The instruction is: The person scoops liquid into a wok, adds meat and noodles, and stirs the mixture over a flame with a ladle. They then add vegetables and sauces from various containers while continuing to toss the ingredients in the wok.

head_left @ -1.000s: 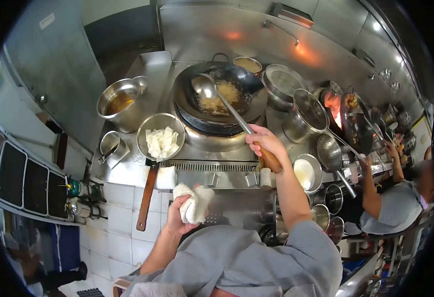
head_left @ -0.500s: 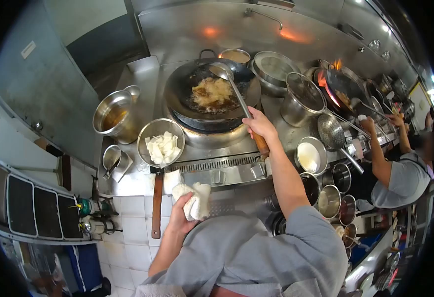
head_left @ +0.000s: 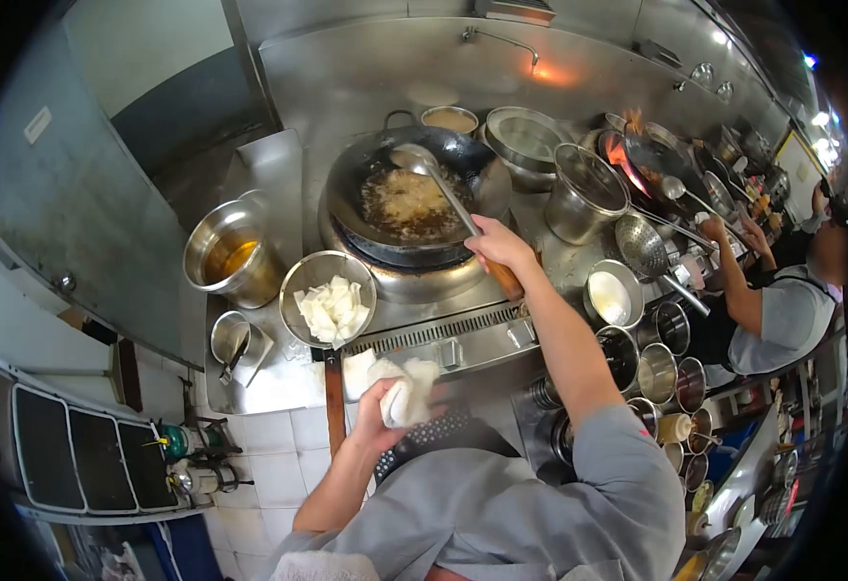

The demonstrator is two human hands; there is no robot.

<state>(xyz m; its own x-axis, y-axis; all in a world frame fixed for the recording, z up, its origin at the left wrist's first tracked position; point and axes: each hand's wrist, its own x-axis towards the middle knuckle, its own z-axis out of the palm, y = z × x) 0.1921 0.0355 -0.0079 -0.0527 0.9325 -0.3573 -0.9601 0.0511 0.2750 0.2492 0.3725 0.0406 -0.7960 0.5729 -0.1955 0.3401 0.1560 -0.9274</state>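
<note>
My right hand (head_left: pixel 503 244) is wrapped round the wooden-handled ladle (head_left: pixel 451 198), whose metal bowl hangs over the far part of a large black wok (head_left: pixel 354 213). Inside the wok, pale golden food (head_left: pixel 412 198) bubbles in dark oil. A folded white cloth (head_left: pixel 409 392) is gripped in my left hand (head_left: pixel 374 418), in front of the stove edge. Close by that hand, a round strainer (head_left: pixel 371 308) with a long wooden handle rests on the counter, holding white cut pieces (head_left: pixel 332 310).
A steel pot of amber oil (head_left: pixel 213 228) stands left of the wok. Right of it are a tall pot (head_left: pixel 579 218), a perforated skimmer (head_left: pixel 643 244) and a bowl of white stuff (head_left: pixel 613 295). Farther right, another person (head_left: pixel 782 320) works at a flaming wok (head_left: pixel 656 160).
The ladle bowl has shifted slightly left and down over the wok. My left hand with the cloth has moved right and a little nearer the stove edge. The view has shifted slightly.
</note>
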